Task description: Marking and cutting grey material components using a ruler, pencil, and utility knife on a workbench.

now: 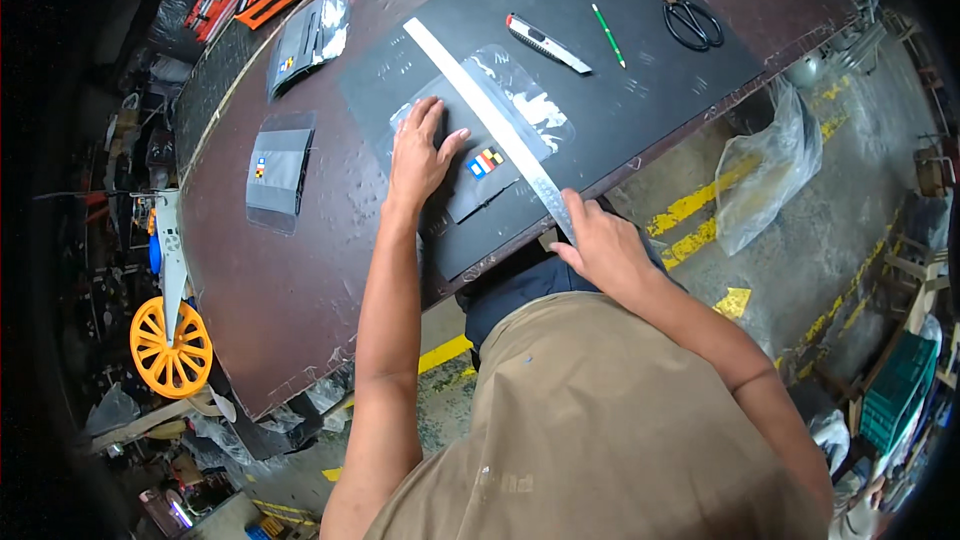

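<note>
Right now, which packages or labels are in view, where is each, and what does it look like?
Clear plastic sleeve: on the black mat under the metal ruler, by the left hand; small blue, red and yellow label.
Second sleeve: left on the table, dark insert, small multicoloured label.
Third sleeve: far left, same kind.

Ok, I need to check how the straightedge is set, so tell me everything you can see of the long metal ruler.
The metal ruler is a long, flat, silvery strip, apparently steel, with a dull shine. It lies diagonally on the black cutting mat, across a clear plastic sleeve and the dark sheet under it. Its near end juts past the table edge, where the right hand grips it. The left hand presses the sheet beside it, apart from it. Its markings are too small to read.
</note>
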